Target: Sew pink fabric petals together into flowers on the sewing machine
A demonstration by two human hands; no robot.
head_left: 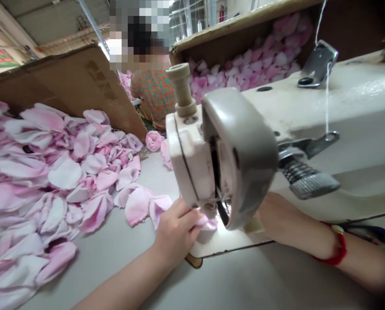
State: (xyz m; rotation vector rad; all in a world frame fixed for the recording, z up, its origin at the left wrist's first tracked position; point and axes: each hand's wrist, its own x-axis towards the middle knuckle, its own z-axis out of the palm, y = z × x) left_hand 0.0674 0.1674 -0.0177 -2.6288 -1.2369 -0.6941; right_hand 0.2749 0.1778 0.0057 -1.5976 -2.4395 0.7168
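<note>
My left hand [176, 230] rests on the table with its fingers pinched on a pink fabric petal [207, 223] right under the head of a cream sewing machine [324, 116]. A strip of joined petals [147, 206] trails off to the left of that hand. My right hand [276, 217] lies behind the machine head, near the needle area; its fingers are hidden by the grey face cover [244, 155]. A red band [339, 249] circles my right wrist.
A big heap of pink and white petals [44, 181] covers the table's left side. Cardboard boxes [82, 82] stand behind, one holding more petals [260, 60]. A person in a patterned top [155, 97] sits beyond. White thread [327, 94] runs down the machine.
</note>
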